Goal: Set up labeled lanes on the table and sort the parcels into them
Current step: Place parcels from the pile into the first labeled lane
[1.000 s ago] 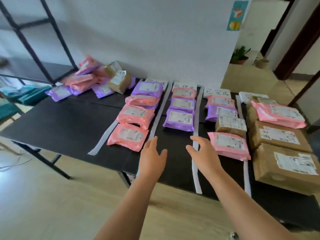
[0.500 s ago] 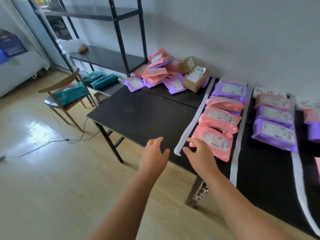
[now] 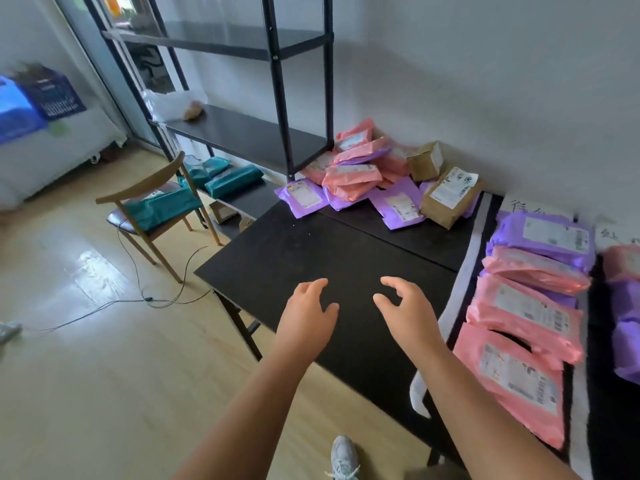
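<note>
**Q:** Where are the parcels?
**A:** In two groups. An unsorted pile [image 3: 356, 174] of pink and purple mailers, with brown boxes [image 3: 450, 195] among them, lies along the far edge of the tabletop [image 3: 294, 251], against the wall. A sorted row [image 3: 523, 317] runs from the far edge to the near edge on the right side. It has one purple mailer at the back, then three pink mailers, which overlap.

**Q:** How are the lanes marked?
**A:** A white strip [image 3: 465, 268] lies along the row's left side, and its near end hangs over the near edge. A second white strip [image 3: 581, 410] lies along the row's right side. A handwritten paper label [image 3: 533, 207] sits at the far end of the lane, partly covered by the purple mailer.

**Q:** What state are the hands in?
**A:** The left hand [image 3: 308, 313] and the right hand [image 3: 408, 306] are palm down over bare tabletop, left of the first strip, side by side and apart. The fingers of both are spread and loosely curved. Neither hand holds anything. Contact with the surface cannot be determined.

**Q:** What surrounds the table?
**A:** A black shelf rack [image 3: 277, 81] stands at the far left corner. A wooden chair [image 3: 149, 209] carrying a teal package [image 3: 162, 206] stands on the floor to the left. A cable [image 3: 138, 299] crosses the floor. One white shoe [image 3: 343, 455] shows below the near edge.
</note>
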A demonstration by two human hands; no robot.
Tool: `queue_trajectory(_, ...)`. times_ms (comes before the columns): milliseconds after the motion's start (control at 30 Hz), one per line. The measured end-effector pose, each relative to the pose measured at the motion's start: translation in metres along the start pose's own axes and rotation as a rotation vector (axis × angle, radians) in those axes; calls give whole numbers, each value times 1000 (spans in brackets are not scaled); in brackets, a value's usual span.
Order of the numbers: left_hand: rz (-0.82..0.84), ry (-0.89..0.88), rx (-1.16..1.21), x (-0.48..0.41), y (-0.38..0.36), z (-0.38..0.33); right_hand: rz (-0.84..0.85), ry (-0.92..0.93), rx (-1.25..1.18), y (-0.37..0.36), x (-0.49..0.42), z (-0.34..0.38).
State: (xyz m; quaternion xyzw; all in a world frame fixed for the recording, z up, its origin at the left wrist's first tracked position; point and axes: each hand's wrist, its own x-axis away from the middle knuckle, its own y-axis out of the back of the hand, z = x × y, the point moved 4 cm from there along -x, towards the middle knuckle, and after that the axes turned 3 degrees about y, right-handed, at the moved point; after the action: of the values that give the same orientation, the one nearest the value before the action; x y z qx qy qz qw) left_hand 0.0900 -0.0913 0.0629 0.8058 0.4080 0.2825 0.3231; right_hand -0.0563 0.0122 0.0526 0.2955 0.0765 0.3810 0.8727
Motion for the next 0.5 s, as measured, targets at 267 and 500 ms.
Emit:
queue_trajectory(267,-30,-20,-32,-123,42,-17,-14,-11,-21,-22,-124,42)
queue_trajectory(500,13,-48,-10,-200,42,-17,-15,-38,15,-38,-187,53)
